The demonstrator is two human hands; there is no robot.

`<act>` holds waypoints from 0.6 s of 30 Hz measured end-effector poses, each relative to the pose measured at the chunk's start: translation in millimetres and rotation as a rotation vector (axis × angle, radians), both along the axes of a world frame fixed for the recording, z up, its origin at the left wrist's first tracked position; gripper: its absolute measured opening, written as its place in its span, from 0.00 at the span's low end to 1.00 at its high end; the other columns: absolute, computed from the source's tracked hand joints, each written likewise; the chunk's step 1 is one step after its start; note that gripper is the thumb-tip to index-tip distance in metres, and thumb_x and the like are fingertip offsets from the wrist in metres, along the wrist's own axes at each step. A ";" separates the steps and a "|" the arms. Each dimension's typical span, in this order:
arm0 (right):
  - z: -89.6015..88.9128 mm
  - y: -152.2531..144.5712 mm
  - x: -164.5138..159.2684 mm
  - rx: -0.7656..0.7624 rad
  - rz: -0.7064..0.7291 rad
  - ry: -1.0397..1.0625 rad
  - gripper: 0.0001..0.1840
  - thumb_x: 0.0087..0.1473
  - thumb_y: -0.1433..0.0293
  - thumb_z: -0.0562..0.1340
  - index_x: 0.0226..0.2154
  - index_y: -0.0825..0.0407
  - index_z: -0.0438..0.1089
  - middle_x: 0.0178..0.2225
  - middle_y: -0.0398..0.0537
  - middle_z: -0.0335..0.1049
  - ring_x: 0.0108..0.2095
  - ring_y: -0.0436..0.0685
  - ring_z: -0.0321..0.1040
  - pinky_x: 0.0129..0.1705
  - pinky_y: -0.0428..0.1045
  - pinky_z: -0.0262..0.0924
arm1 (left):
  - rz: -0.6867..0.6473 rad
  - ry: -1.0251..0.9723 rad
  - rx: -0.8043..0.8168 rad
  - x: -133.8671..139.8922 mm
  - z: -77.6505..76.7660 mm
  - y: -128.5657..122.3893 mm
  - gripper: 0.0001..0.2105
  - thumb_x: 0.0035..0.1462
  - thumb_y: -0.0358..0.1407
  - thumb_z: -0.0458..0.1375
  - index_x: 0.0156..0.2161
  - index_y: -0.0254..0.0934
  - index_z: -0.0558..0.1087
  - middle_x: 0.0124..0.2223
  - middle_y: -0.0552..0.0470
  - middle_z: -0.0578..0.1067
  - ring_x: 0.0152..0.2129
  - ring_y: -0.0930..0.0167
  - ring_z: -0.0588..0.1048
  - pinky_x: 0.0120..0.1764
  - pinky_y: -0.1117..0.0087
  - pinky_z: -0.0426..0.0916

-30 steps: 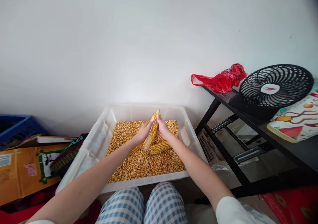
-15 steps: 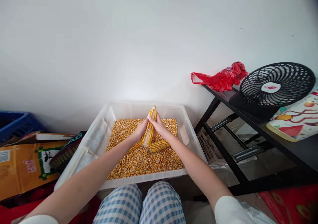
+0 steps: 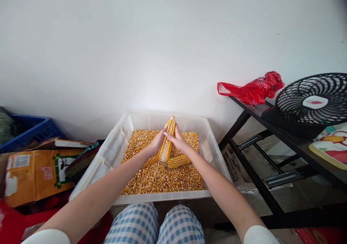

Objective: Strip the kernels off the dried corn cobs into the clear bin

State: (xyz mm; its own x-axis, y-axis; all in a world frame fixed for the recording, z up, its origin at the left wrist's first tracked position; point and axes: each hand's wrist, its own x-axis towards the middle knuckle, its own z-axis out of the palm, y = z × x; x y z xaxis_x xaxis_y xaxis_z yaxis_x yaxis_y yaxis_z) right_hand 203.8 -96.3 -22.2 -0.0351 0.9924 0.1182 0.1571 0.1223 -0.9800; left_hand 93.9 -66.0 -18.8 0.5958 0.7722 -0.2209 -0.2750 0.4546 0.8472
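Between my two hands is an ear of corn (image 3: 166, 147), tilted with its tip up and away from me. A pale strip without kernels runs along its upper side. My left hand (image 3: 158, 141) wraps its left side, while my right hand (image 3: 177, 141) grips the right side with the thumb lying over the top. Two more ears lie below it: one corn ear (image 3: 179, 161) points right, and another corn ear (image 3: 150, 161) is partly hidden by my left hand. Loose corn kernels (image 3: 162, 181) spread under them in a clear plastic bin (image 3: 214, 153).
Right of the bin stands a black table frame (image 3: 257, 181) carrying a red plastic bag (image 3: 252, 90) and a black fan (image 3: 314, 101). On the left are an orange cardboard box (image 3: 38, 171) and a blue crate (image 3: 32, 132). A white wall (image 3: 135, 49) rises behind the bin.
The view has shifted slightly left, so everything sits further right. My right thumb has slid down the ear a little toward me. Both hands keep their hold.
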 end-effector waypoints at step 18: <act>-8.3 8.0 1.5 -0.079 -0.010 0.482 0.23 0.51 0.55 0.52 0.50 0.39 0.56 0.43 0.43 0.66 0.39 0.54 0.65 0.33 0.48 0.62 | 0.203 0.322 0.626 -2.9 -10.7 11.5 0.25 0.50 0.54 0.48 0.39 0.32 0.71 0.39 0.46 0.75 0.39 0.63 0.70 0.45 0.65 0.61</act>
State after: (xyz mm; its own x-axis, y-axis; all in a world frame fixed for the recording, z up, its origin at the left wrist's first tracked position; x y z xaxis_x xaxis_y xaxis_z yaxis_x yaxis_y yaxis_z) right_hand 205.3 -88.3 -30.5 0.0149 0.9990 0.0425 -0.3156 0.0450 -0.9478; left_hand 91.1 -54.5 -29.5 0.4071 0.8996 0.1581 0.0036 -0.1747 0.9846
